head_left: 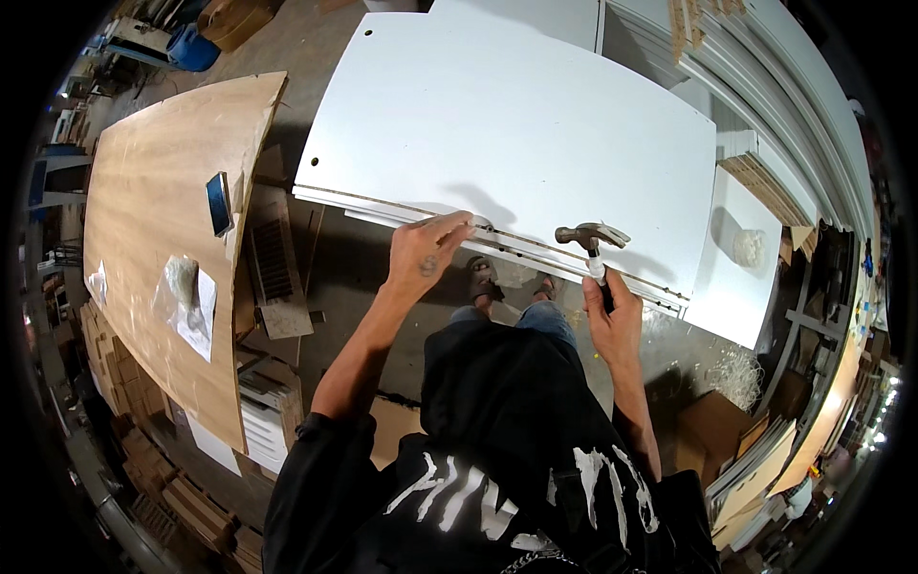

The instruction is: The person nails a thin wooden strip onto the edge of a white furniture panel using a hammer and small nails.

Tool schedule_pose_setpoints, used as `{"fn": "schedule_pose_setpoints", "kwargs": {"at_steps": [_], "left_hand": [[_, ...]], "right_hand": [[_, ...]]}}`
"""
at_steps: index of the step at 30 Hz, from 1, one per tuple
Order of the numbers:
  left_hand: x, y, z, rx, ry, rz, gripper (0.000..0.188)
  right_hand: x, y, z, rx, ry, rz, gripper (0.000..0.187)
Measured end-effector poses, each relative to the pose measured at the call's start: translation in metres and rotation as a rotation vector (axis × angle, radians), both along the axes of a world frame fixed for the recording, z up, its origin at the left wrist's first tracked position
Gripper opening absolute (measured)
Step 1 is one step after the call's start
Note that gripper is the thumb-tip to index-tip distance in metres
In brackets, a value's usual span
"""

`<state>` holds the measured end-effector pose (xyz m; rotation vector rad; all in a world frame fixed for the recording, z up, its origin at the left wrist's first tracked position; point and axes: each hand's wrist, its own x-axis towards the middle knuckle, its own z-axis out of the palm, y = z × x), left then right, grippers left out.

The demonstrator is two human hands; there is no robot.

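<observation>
A large white board [516,124] lies flat in front of me on a stack of similar boards. My left hand [426,251] rests on its near edge, thumb and fingers pinched on something too small to make out. To the right, my right hand [612,320] grips the handle of a claw hammer [593,239]. The hammer's metal head hangs just above the near edge of the board.
A long plywood sheet [163,239] stands to my left, carrying a dark phone [219,203] and a clear plastic bag on paper [186,297]. White trim strips [765,86] and a small white panel [741,277] lie right. Cardboard boxes [717,421] and wood scraps cover the floor.
</observation>
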<state>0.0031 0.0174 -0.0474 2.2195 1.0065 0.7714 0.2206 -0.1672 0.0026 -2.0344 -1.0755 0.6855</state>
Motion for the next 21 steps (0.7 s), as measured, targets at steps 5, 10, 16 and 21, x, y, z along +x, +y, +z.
{"fn": "schedule_pose_setpoints", "kwargs": {"at_steps": [5,10,16,21], "left_hand": [[0.000,0.000,0.001,-0.044,0.031,0.008,0.016],[-0.004,0.003,0.002,-0.059,0.049,0.008,0.014],[-0.003,0.005,0.009,0.014,0.091,-0.035,0.013],[-0.004,0.004,0.006,0.018,0.050,-0.027,0.016]], "right_hand": [[-0.001,0.001,0.002,0.010,0.010,0.000,0.029],[-0.003,0.001,0.003,0.051,0.019,-0.020,0.029],[0.000,-0.004,-0.002,0.063,-0.051,-0.001,0.029],[-0.004,-0.003,-0.002,0.052,-0.071,0.011,0.030]]}}
